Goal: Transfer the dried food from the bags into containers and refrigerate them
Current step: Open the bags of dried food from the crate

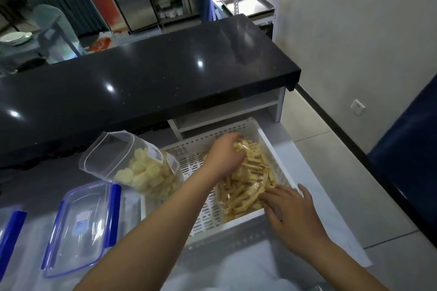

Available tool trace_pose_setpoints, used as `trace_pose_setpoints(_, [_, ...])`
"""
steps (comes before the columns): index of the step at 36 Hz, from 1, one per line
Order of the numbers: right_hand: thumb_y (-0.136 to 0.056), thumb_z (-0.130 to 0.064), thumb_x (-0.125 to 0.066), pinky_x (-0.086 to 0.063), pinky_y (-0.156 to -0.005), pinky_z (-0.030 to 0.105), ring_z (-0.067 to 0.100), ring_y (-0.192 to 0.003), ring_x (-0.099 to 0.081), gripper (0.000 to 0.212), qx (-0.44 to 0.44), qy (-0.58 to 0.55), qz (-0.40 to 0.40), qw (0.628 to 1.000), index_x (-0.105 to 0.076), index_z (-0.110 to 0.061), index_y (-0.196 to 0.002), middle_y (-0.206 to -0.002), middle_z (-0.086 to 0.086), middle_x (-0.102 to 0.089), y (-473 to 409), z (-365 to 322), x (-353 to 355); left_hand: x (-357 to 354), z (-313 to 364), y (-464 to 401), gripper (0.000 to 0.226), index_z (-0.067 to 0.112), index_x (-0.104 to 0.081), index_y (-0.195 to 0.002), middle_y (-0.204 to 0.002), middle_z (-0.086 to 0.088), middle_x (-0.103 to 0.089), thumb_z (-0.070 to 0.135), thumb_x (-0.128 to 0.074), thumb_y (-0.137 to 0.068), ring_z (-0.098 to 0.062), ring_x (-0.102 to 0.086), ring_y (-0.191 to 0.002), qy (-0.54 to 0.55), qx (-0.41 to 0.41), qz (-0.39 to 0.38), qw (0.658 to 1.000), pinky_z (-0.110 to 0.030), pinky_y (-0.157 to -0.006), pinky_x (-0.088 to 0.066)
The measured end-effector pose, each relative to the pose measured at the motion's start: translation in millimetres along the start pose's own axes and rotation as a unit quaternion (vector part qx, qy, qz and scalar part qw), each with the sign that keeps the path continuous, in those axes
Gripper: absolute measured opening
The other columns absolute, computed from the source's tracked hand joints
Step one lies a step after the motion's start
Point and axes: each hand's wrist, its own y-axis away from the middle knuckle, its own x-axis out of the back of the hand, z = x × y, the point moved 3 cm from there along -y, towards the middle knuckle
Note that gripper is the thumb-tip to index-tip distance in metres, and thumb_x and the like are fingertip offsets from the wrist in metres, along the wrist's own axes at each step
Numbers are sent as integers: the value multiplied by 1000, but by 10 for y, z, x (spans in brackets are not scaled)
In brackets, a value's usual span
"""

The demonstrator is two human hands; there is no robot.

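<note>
A white perforated basket (196,149) sits on the grey worktop. Inside it lies a clear bag of yellow dried strips (246,186). My left hand (224,156) reaches into the basket and curls over the far end of that bag. My right hand (290,212) rests with fingers spread on the bag's near end, at the basket's front right corner. A second clear zip bag of pale round dried pieces (144,170) leans at the basket's left edge, its mouth open. A clear container with blue clips (82,227) stands left of the basket, lid on.
A raised black counter (146,85) runs across behind the worktop. Another blue-clipped container (9,231) shows at the left edge. White shelves (227,111) sit under the counter's right end. Tiled floor and a wall lie to the right.
</note>
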Motion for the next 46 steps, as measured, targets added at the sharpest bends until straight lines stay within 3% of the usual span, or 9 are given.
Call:
trace_pose_setpoints(5, [-96, -38, -46, -9, -121, 41, 4, -130, -48, 33, 0, -56, -50, 997, -64, -37, -123, -132, -20, -59, -1, 47, 56, -117, 159, -365, 56, 24, -43, -148, -144, -6, -52, 19, -57, -94, -26, -53, -129, -118, 5, -15, 993, -44, -103, -49])
trace_pose_setpoints(12, [-94, -30, -62, -39, -110, 31, 0, -128, -46, 40, -77, -193, 10, 978, -49, -56, -122, -134, -29, -50, 155, 271, 311, -238, 203, -659, 36, 19, -57, -129, -116, -7, -66, 20, -58, -93, -26, -64, -103, -266, 1, -2, 964, -42, -87, -55])
trace_pose_setpoints(15, [-88, -43, -56, -41, -103, 25, -5, -122, -48, 36, -126, -226, 28, 965, -44, -61, -117, -127, -37, -47, 212, 400, 405, -266, 161, -744, 27, 20, -62, -119, -108, -5, -70, 18, -58, -93, -24, -67, -96, -263, -5, 14, 965, -41, -85, -56])
trace_pose_setpoints(21, [-93, -22, -64, -46, -96, 27, -21, -108, -48, 46, -170, -224, 46, 959, -51, -61, -114, -120, -40, -50, 238, 577, 465, -259, 96, -853, 14, 22, -68, -102, -91, 0, -69, 21, -56, -96, -16, -61, -74, -243, -21, 56, 968, -32, -69, -49])
trace_pose_setpoints(25, [-93, -20, -64, -42, -81, 13, -26, -106, -47, 47, -153, -239, 57, 957, -51, -62, -109, -114, -42, -52, 118, 530, 479, -216, 87, -845, 18, 21, -70, -97, -91, 0, -69, 19, -53, -96, -14, -56, -73, -251, -38, 73, 964, -33, -69, -45])
trace_pose_setpoints(30, [-93, -15, -64, -39, -80, 7, -26, -107, -46, 46, -110, -267, 77, 954, -51, -55, -111, -115, -38, -51, -79, 368, 566, -52, 143, -626, 19, 22, -75, -101, -99, 3, -56, 22, -57, -97, -17, -56, -84, -193, -108, 122, 967, -33, -67, -36])
trace_pose_setpoints(40, [-83, -32, -75, -45, -99, 24, -5, -118, -53, 55, -76, -316, 3, 946, -53, -45, -132, -131, -23, -55, -404, 138, 643, 875, 469, 174, 15, 17, -78, -99, -107, 6, -52, 26, -70, -91, -15, -59, -93, 7, -213, 228, 950, -45, -81, -56])
trace_pose_setpoints(43, [-76, -33, -82, -54, -93, 28, 2, -115, -58, 68, -67, -352, -44, 933, -51, -44, -136, -129, -19, -58, -563, -28, 691, 1163, 683, 365, 12, 14, -78, -98, -105, 1, -55, 19, -72, -90, -1, -59, -89, 66, -239, 255, 935, -32, -82, -55])
trace_pose_setpoints(46, [-80, -22, -79, -60, -83, 31, 5, -102, -66, 54, -34, -354, -21, 935, -60, -36, -129, -115, -16, -67, -649, -230, 751, 1377, 902, 553, 12, 14, -77, -99, -104, 1, -54, 16, -73, -88, 3, -56, -90, 100, -270, 272, 918, -16, -81, -50])
